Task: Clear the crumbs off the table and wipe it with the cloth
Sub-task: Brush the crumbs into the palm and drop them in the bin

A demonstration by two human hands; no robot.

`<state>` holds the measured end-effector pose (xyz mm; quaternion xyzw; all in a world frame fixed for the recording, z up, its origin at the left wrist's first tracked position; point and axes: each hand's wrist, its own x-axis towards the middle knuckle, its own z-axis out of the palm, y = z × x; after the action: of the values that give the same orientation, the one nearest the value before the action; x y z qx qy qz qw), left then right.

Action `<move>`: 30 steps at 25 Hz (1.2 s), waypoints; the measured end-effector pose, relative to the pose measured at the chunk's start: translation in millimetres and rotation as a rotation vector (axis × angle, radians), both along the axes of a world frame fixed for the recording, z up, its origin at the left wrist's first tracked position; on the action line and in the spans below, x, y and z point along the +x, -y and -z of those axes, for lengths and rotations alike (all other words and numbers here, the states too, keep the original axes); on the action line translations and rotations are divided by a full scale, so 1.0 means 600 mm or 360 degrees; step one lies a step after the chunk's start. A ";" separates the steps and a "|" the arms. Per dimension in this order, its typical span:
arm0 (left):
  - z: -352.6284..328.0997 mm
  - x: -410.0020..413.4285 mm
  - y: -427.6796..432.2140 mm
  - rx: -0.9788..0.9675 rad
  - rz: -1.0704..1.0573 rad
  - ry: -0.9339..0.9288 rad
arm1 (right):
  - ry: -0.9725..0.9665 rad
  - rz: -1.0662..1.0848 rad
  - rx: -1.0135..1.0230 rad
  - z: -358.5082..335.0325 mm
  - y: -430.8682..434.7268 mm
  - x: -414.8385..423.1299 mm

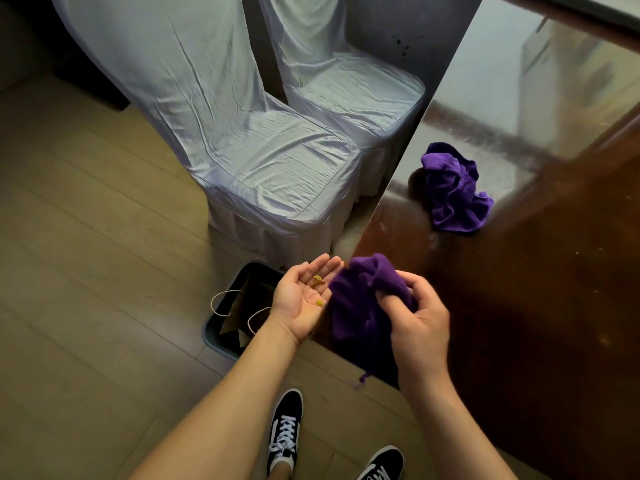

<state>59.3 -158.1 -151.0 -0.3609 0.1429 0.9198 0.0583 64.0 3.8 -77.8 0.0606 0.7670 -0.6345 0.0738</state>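
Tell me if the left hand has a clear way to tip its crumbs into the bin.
Probably yes. The left hand lies open, palm up, holding crumbs, and the bin stands open on the floor just below and beside it. Only a paper bag sits inside.

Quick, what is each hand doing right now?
Left hand: open, palm up, small yellow crumbs lying on it.
Right hand: closed around a bunched purple cloth at the table edge.

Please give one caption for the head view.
Right hand sweeps crumbs with purple cloth into cupped left hand.
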 end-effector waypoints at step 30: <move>-0.078 0.029 -0.031 -0.0651 0.0012 -0.0224 | 0.0073 0.0020 -0.0203 -0.009 0.016 0.000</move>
<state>76.6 -139.5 -104.4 -0.2996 0.3317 0.8943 -0.0228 64.1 -5.8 -72.2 0.0752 0.7227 -0.6810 0.0910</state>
